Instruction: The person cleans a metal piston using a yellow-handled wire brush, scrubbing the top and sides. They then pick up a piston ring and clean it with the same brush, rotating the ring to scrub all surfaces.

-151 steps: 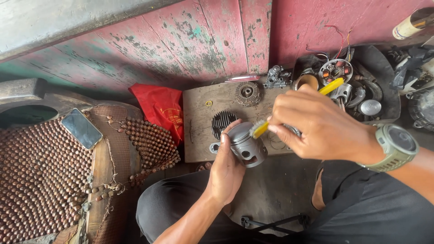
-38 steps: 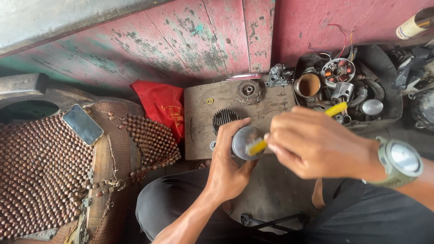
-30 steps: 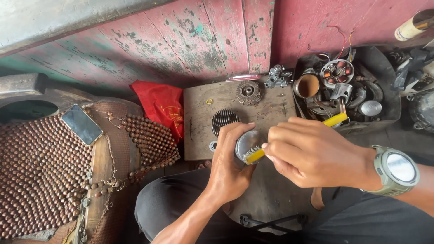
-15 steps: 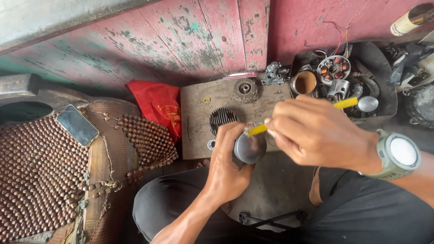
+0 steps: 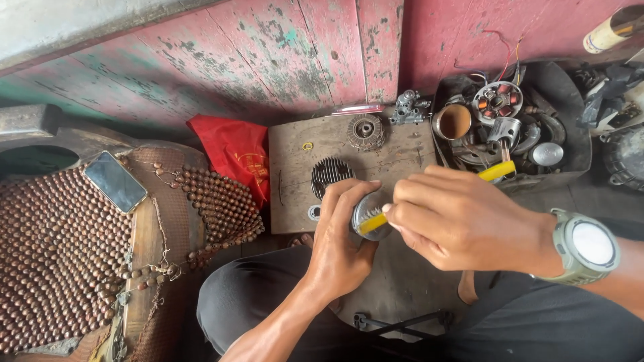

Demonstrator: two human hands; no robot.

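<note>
While the smartphone (image 5: pixel 115 181) lies face up on the beaded seat cover (image 5: pixel 60 255) at the far left and a red cloth (image 5: pixel 236 155) is crumpled against the painted wall, the work itself goes on in the middle, above the person's lap. The left hand (image 5: pixel 339 245) is wrapped around a grey metal piston (image 5: pixel 367 211), fingers curled over its side, and holds it with the round crown turned up toward the camera, just in front of the wooden board (image 5: pixel 295 181). The right hand (image 5: pixel 456 218), with a watch on the wrist, pinches a yellow toothbrush (image 5: pixel 498 171) between thumb and fingers; its bristle end touches the crown of the piston. On the board, behind the hands, stand a black finned cylinder head (image 5: pixel 329 175) and a round toothed clutch part (image 5: pixel 365 131), and further right a dark tray (image 5: pixel 570 134) holds a stator, a second piston and other engine parts.

I judge that the step in hand is scrubbing the crown. The next move probably calls for firm short strokes while the left hand turns the piston a little.
</note>
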